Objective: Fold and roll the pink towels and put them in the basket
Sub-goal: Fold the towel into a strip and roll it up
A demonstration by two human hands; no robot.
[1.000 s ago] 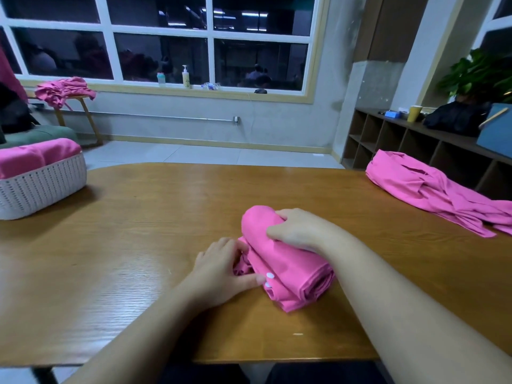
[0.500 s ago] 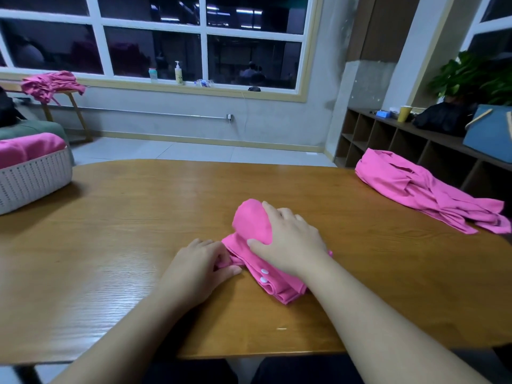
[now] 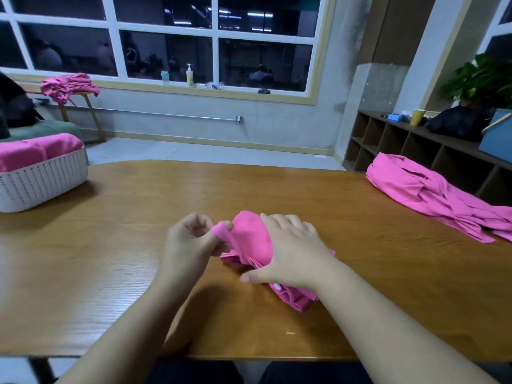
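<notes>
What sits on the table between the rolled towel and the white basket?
Nothing visible. Bare table runs from the rolled towel, held by the left hand and right hand, to the basket at far left, already holding pink towels.

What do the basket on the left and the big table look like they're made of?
The basket looks like white moulded plastic with a matt finish: its wall is a regular grid of small holes imitating weave, though painted wicker can't be ruled out. The table looks like wood or wood veneer with a smooth, semi-gloss coat: grain lines run across the brown top, and it reflects light softly.
</notes>
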